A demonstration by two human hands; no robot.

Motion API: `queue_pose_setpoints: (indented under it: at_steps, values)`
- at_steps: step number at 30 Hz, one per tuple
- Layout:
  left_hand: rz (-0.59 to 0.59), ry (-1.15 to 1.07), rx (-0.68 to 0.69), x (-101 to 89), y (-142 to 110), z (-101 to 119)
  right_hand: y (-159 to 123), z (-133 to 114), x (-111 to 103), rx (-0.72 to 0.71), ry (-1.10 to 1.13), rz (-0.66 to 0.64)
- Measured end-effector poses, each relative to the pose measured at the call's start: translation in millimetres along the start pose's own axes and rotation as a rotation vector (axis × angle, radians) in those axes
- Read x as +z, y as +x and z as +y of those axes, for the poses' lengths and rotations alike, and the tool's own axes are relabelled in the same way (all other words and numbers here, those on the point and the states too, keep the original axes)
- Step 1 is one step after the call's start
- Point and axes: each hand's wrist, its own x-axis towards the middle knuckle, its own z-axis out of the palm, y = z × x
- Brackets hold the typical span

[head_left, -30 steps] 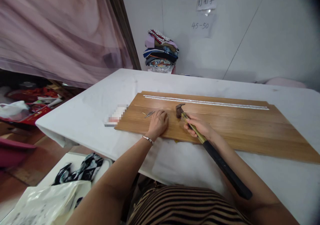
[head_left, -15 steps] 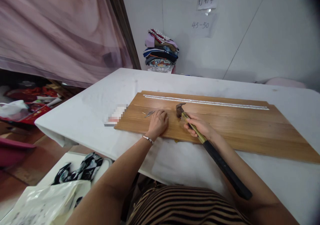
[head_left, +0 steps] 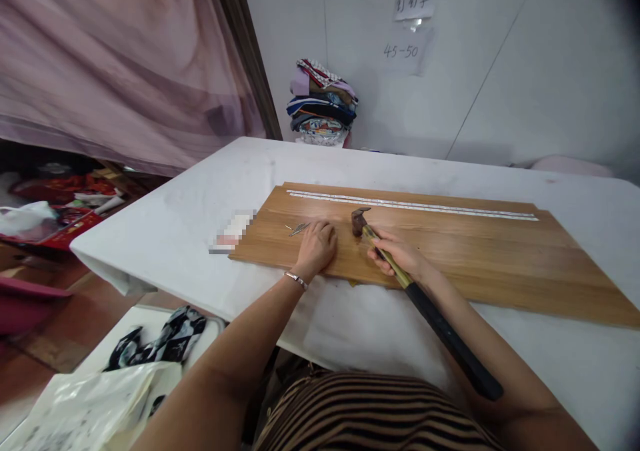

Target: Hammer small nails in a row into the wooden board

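Note:
A claw hammer (head_left: 434, 314) with a rusty head and a black and yellow handle is held in my right hand (head_left: 400, 251). My fingers wrap its handle close below the head, which is over the wooden board (head_left: 465, 257), and the black end points back along my forearm. On the board's left part rests my left hand (head_left: 317, 244), palm down, fingers lying flat with nothing seen in them. Just beyond its fingertips lies a small heap of nails (head_left: 300, 228). Whether the hammer head touches the board, I cannot tell.
Two white measuring strips (head_left: 410, 204) run along the board's far side. A white-covered table (head_left: 175, 204) bears the board. Folded clothes (head_left: 323, 104) are stacked against the wall. At the lower left, a patterned cloth (head_left: 160, 337) and a plastic bag (head_left: 100, 404) lie on a white surface.

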Motion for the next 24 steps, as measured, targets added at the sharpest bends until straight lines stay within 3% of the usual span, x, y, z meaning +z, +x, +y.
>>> queue_pose_setpoints:
  at_steps: [24]
  values:
    - [-0.015, -0.001, -0.007, -1.8, -0.4, 0.2, -0.9, -1.4, 1.7, 0.002, -0.016, -0.001]
